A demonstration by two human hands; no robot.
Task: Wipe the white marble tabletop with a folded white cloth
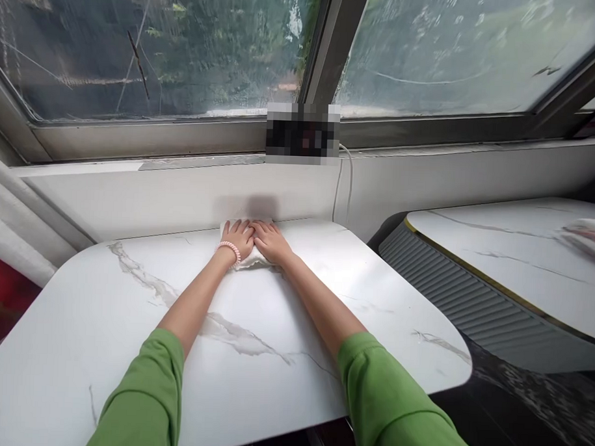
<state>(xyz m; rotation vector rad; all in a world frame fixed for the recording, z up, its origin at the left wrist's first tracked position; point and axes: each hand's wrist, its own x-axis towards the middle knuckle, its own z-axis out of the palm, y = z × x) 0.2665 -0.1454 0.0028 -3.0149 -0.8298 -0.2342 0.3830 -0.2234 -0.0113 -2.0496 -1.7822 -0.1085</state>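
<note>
Both my arms, in green sleeves, reach across a white marble table [128, 321] to its far edge by the wall. My left hand [238, 237], with a pink bead bracelet on its wrist, and my right hand [271, 240] lie side by side, fingers flat, pressing on a white cloth [250, 262]. The cloth is mostly hidden under my hands; only its edges show.
A window with wet glass [186, 50] runs along the wall behind the table. A white cable [348, 186] hangs down the wall. To the right stands a second marble table [511, 256], where another person's hand [592, 236] holds a cloth. A dark gap separates the tables.
</note>
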